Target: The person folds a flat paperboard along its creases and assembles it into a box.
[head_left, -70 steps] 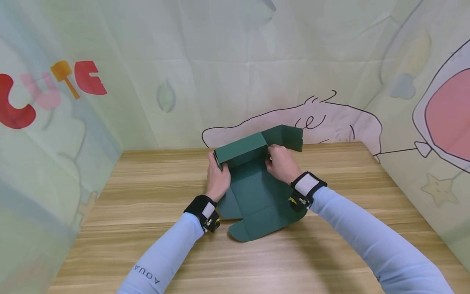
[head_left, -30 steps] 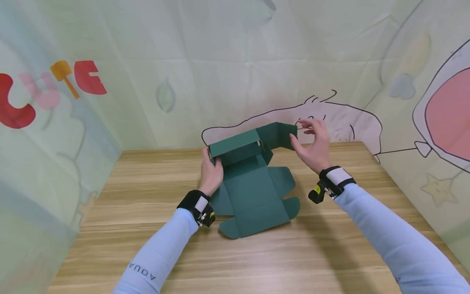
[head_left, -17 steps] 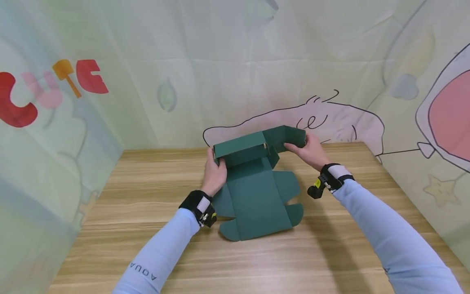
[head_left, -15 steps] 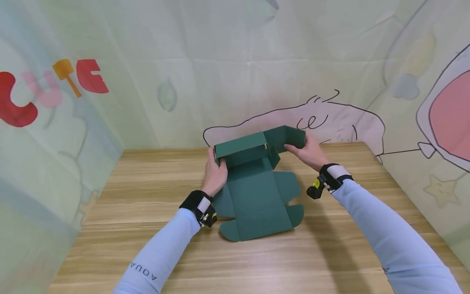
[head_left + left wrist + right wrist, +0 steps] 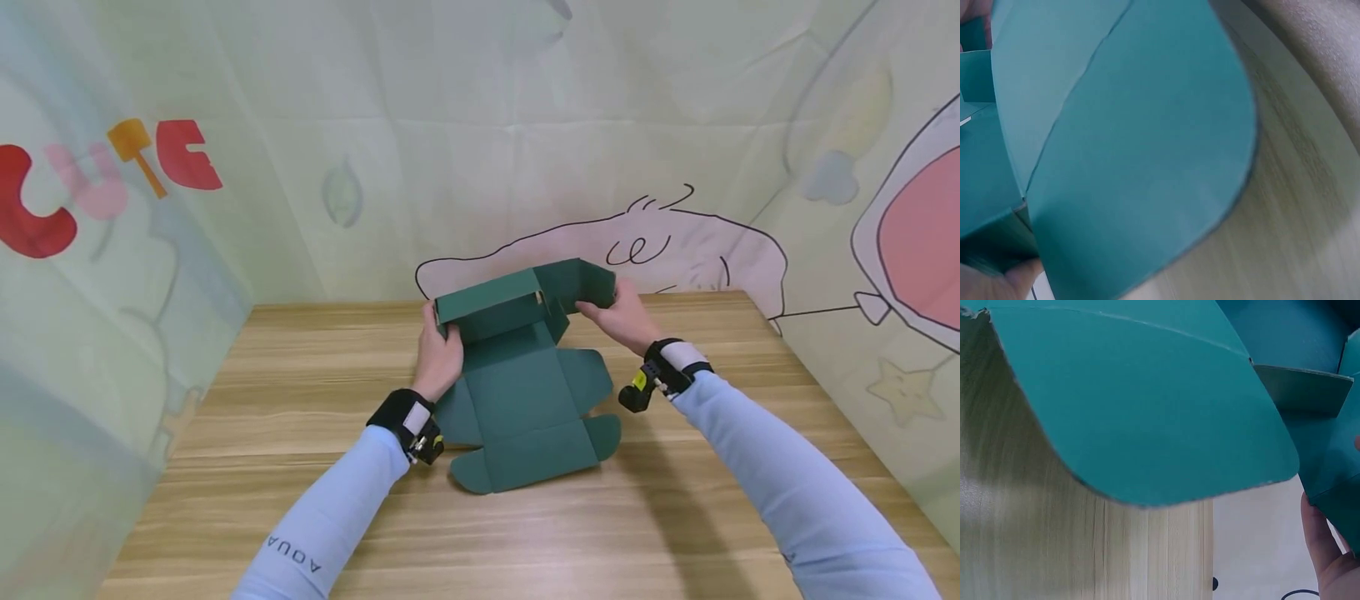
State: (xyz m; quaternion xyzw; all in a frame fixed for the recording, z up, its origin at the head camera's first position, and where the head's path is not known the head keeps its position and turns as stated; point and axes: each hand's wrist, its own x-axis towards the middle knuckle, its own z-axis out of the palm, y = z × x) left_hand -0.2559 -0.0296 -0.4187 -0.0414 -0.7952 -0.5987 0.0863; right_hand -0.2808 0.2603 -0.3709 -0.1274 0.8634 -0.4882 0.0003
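Change: right hand (image 5: pixel 626 321) now has the side panel (image 5: pixel 596 285). About a second ago it was spread beside that panel's end, and before that it was down at the inside corner of the box. In the last half second the panel end has come slightly inward, toward the left. Left hand (image 5: pixel 438 358) hasn't really moved.

What it means, my read: folding has shifted to the right end. That panel still sticks out past the folded wall (image 5: pixel 487 298) with a bend partway along, so this end isn't closed. Small tab (image 5: pixel 556 323) at the same end juts toward the near side.

Hands: left grips the left end of the wall, thumb on the near side. Right pinches the panel's outer end, thumb in front, fingertips hidden behind it.

Position: green box (image 5: pixel 517 392) sits between the hands on the counter (image 5: pixel 300 375), wall at the far side. Flat part comes back toward the person, nearer than both hands. Rounded flap (image 5: pixel 1147 425) fills most of the right wrist view, untouched.
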